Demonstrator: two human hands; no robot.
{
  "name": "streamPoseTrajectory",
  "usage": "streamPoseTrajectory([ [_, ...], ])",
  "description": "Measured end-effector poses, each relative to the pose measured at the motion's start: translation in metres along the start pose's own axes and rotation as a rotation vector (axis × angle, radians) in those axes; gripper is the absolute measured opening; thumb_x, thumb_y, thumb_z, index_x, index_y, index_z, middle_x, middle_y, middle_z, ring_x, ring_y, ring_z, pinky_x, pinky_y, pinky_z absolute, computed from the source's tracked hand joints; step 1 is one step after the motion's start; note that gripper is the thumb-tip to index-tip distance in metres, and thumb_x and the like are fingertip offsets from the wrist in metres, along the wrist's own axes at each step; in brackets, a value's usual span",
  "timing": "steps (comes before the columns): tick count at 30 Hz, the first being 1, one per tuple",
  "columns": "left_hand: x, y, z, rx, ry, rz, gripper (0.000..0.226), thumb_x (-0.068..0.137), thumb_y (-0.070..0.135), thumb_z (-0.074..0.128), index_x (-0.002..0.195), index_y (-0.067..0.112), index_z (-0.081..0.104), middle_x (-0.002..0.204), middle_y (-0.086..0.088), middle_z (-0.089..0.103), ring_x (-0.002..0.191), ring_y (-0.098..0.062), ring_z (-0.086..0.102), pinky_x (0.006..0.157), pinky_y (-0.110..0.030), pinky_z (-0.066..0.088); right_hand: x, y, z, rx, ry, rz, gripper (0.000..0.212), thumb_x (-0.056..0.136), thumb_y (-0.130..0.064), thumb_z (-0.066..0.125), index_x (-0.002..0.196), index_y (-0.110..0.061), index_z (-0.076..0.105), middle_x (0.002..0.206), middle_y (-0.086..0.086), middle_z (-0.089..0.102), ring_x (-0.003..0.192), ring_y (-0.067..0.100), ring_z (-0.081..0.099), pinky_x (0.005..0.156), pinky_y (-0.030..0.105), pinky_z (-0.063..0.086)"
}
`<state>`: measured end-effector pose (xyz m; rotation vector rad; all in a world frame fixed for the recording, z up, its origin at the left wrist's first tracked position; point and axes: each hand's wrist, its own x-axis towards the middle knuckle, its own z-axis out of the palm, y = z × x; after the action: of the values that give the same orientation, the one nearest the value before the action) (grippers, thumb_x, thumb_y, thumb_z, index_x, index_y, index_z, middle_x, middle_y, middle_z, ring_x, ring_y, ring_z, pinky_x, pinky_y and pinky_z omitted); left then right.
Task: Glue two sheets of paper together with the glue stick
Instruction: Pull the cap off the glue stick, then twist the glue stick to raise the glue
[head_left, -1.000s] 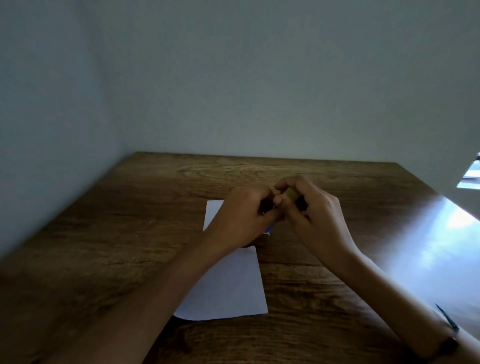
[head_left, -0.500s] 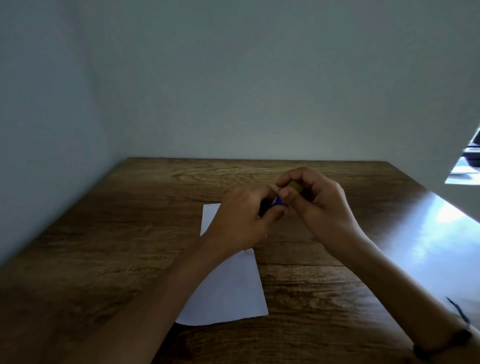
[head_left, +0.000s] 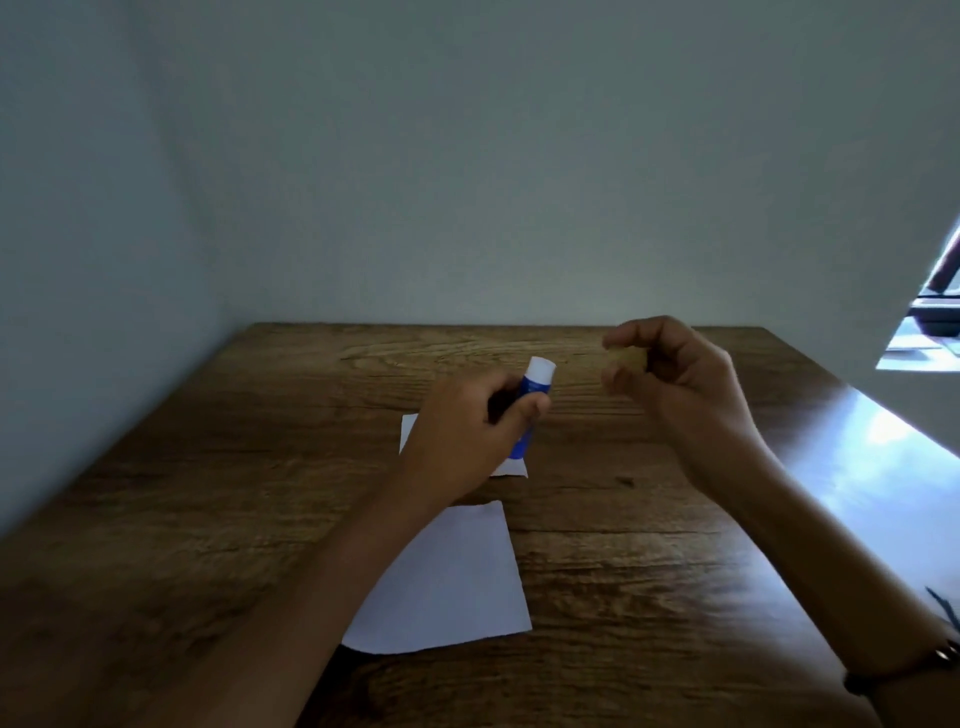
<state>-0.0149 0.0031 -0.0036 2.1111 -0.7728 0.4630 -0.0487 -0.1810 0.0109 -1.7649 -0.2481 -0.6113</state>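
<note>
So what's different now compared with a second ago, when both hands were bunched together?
The hands have come apart. The right hand drew away to the right with the yellowish cap pinched in its fingers. The left hand keeps gripping the glue stick, its white tip now bare. The paper sheets and the wooden table stayed put.

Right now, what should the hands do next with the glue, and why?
Probably lower the glue stick onto the near sheet of paper and start rubbing. The left hand grips the stick with its white tip bare, the right hand holds what looks like the pulled-off cap off to the side, and the paper lies flat underneath.
</note>
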Motion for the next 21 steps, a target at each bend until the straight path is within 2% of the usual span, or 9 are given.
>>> streamPoseTrajectory([
  [3,-0.001,0.002,0.002,-0.055,0.003,-0.039,0.025,0.086,0.031,0.055,0.096,0.009,0.062,0.086,-0.007,0.067,0.067,-0.006,0.054,0.060,-0.005,0.038,0.002,0.013,0.002,-0.077,-0.021,0.114,0.025,0.076,0.000,0.067,0.086,-0.022,0.061,0.086,-0.002,0.065,0.079,0.014,0.064,0.073,0.029,0.056],
  [6,-0.002,0.002,0.001,-0.118,0.016,-0.088,0.022,0.085,0.033,0.055,0.092,0.013,0.062,0.084,-0.008,0.067,0.072,-0.015,0.059,0.059,-0.009,0.040,0.001,0.021,0.002,-0.255,-0.023,0.108,0.019,0.076,-0.010,0.070,0.085,-0.025,0.061,0.084,-0.004,0.067,0.077,0.009,0.063,0.067,0.017,0.051],
  [8,-0.001,0.003,0.001,-0.148,0.029,-0.104,0.022,0.085,0.032,0.056,0.094,0.014,0.063,0.084,-0.005,0.066,0.075,-0.016,0.061,0.060,-0.012,0.043,0.000,0.027,0.002,-0.340,-0.010,0.105,0.019,0.077,-0.013,0.070,0.088,-0.025,0.061,0.085,-0.004,0.066,0.077,0.009,0.061,0.065,0.015,0.047],
  [11,-0.002,0.003,0.000,-0.182,0.037,-0.118,0.023,0.084,0.031,0.057,0.098,0.014,0.063,0.083,0.001,0.064,0.074,-0.012,0.061,0.065,-0.020,0.049,0.000,0.036,0.000,-0.428,-0.019,0.122,0.024,0.079,-0.012,0.068,0.099,-0.023,0.059,0.088,-0.008,0.060,0.077,0.005,0.056,0.062,0.008,0.044],
  [13,-0.002,0.003,0.000,-0.186,0.039,-0.116,0.021,0.084,0.031,0.057,0.097,0.016,0.062,0.082,0.003,0.062,0.071,-0.006,0.059,0.066,-0.022,0.050,0.001,0.040,0.000,-0.571,-0.093,0.117,0.026,0.080,-0.014,0.067,0.104,-0.022,0.060,0.092,-0.008,0.059,0.077,0.003,0.054,0.059,0.005,0.042],
  [16,-0.002,0.003,0.000,-0.189,0.028,-0.120,0.015,0.084,0.031,0.057,0.094,0.019,0.060,0.083,0.002,0.062,0.072,-0.008,0.059,0.067,-0.023,0.050,0.004,0.045,0.000,-0.685,-0.165,0.097,0.025,0.081,-0.016,0.066,0.106,-0.019,0.062,0.097,-0.003,0.062,0.079,0.003,0.052,0.061,0.008,0.038],
  [18,-0.002,0.003,0.001,-0.192,0.020,-0.121,0.009,0.085,0.031,0.056,0.091,0.024,0.057,0.082,0.004,0.061,0.070,-0.006,0.058,0.065,-0.016,0.047,0.005,0.047,0.000,-0.707,-0.179,0.090,0.027,0.081,-0.017,0.065,0.108,-0.019,0.062,0.100,-0.002,0.062,0.078,0.001,0.050,0.062,0.008,0.036],
  [20,-0.002,0.003,0.001,-0.200,0.022,-0.124,0.012,0.085,0.031,0.056,0.094,0.024,0.058,0.082,0.006,0.060,0.069,-0.004,0.058,0.062,-0.012,0.046,0.004,0.047,0.001,-0.754,-0.195,0.075,0.036,0.081,-0.021,0.065,0.116,-0.019,0.056,0.105,-0.003,0.058,0.086,0.004,0.048,0.069,0.012,0.037],
  [21,-0.002,0.002,0.001,-0.202,0.029,-0.124,0.018,0.085,0.030,0.056,0.099,0.020,0.060,0.083,0.006,0.060,0.069,-0.004,0.058,0.062,-0.011,0.045,0.003,0.046,0.001,-0.774,-0.178,0.049,0.042,0.081,-0.024,0.065,0.121,-0.020,0.052,0.107,-0.004,0.054,0.092,0.007,0.045,0.075,0.018,0.037],
])
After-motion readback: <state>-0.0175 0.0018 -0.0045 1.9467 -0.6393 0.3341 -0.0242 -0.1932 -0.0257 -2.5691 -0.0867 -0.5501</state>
